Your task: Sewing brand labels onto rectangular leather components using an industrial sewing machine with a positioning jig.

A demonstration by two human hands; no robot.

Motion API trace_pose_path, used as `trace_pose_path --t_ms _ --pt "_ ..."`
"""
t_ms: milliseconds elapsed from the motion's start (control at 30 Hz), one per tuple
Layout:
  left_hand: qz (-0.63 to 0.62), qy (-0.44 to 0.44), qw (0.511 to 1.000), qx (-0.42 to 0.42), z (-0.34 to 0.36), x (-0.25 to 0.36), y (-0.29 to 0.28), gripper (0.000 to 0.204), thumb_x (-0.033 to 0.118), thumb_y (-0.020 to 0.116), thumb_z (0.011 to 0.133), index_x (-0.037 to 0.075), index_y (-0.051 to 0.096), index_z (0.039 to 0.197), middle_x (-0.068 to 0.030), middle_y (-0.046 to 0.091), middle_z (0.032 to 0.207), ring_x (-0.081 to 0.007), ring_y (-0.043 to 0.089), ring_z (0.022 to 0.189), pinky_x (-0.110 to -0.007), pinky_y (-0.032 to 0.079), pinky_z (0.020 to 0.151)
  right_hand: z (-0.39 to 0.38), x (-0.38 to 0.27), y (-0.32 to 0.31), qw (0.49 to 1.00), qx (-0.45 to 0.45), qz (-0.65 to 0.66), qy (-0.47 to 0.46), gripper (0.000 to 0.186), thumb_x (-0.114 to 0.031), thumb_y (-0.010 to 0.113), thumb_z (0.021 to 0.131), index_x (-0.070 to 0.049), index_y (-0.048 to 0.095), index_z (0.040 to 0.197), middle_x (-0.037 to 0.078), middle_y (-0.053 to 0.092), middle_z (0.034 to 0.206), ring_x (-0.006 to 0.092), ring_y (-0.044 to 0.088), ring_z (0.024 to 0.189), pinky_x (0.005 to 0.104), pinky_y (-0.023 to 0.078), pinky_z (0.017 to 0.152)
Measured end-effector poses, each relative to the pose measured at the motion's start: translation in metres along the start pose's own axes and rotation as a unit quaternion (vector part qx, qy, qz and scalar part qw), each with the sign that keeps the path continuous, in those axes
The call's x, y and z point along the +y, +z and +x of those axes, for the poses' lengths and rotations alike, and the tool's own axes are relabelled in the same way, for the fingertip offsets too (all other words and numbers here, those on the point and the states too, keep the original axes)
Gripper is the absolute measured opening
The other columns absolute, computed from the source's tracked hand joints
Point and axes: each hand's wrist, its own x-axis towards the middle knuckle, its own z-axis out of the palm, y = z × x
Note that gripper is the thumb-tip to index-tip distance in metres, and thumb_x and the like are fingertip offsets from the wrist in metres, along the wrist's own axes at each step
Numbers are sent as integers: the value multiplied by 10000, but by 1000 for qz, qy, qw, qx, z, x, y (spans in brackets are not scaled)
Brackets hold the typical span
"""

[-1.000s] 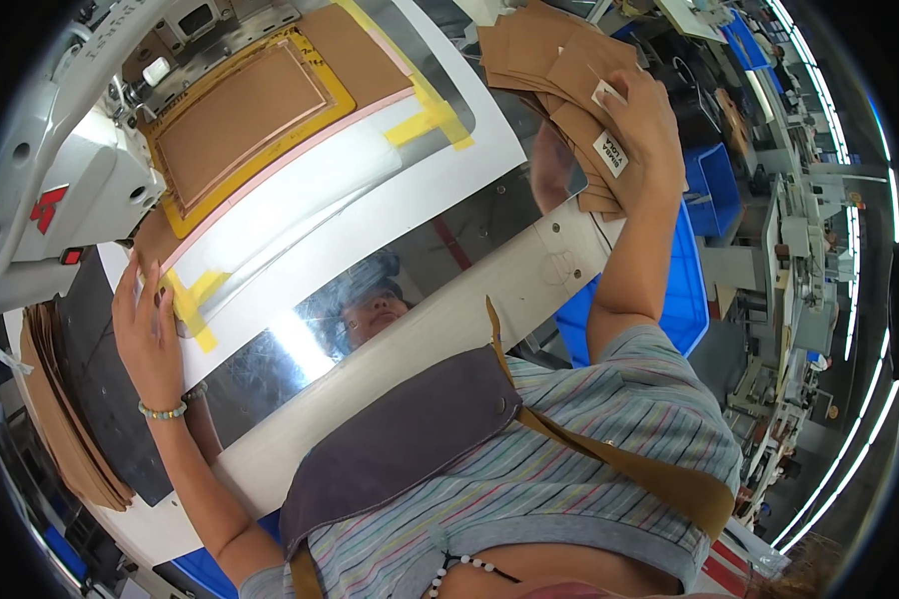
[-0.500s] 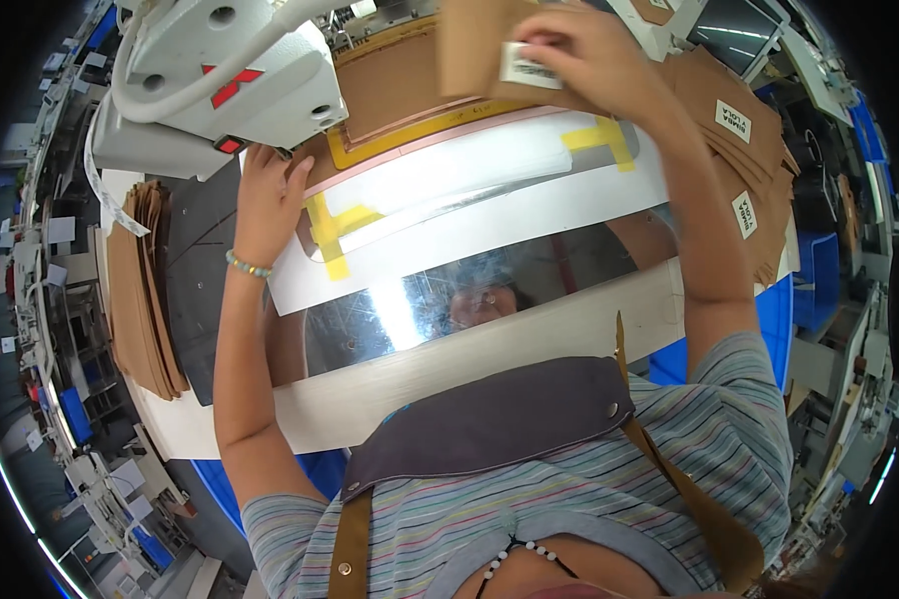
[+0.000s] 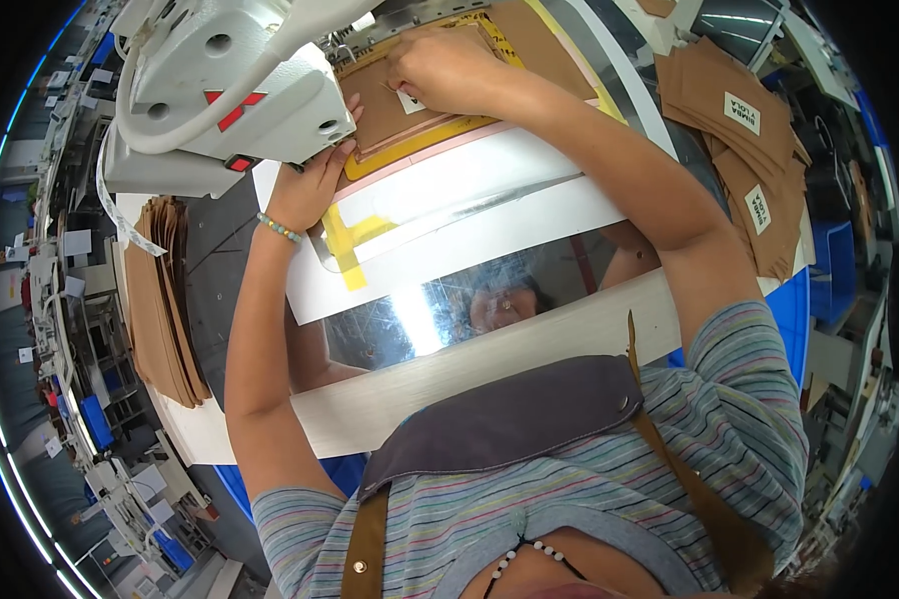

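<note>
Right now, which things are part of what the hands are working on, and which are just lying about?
In use: right hand pressing brown leather piece into yellow-edged frame; left hand at white sewing machine.
Lying about: labelled brown pieces right; brown stack left.

Both arms stretched forward, left hand (image 3: 310,185) flat, right hand (image 3: 440,65) pressing down

The white sewing machine head (image 3: 230,95) is covering the left part of the brown piece (image 3: 395,105) in the yellow frame, and your left hand (image 3: 310,185) is slipping its fingertips under that machine, so you cannot see them.
</note>
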Motion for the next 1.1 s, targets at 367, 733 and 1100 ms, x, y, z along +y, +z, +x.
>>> trace_pose_path --t_ms 367,733,1100 --pt "15 -128 990 51 -26 -101 1 396 19 622 990 23 650 1385 -137 708 1388 -317 648 1302 -406 490 1095 -23 17 16 984 53 162 -46 268 -123 637 989 -92 772 1218 90 693 1321 299 618 1259 426 485 1089" --pt "73 78 994 35 30 -39 0 509 37 621 947 96 631 1453 -75 614 1532 -242 540 1434 -382 361 1243 -27 -18 25 985 -13 67 -160 505 -43 628 923 -210 710 1393 57 609 1497 300 535 1379 467 402 1186" --pt "-13 70 997 -1 28 -58 -9 596 19 637 849 53 615 1443 -89 618 1515 -242 522 1450 -373 342 1247 -27 -16 31 985 -2 134 -113 470 4 627 887 -181 780 1291 71 680 1399 289 569 1346 447 412 1164"
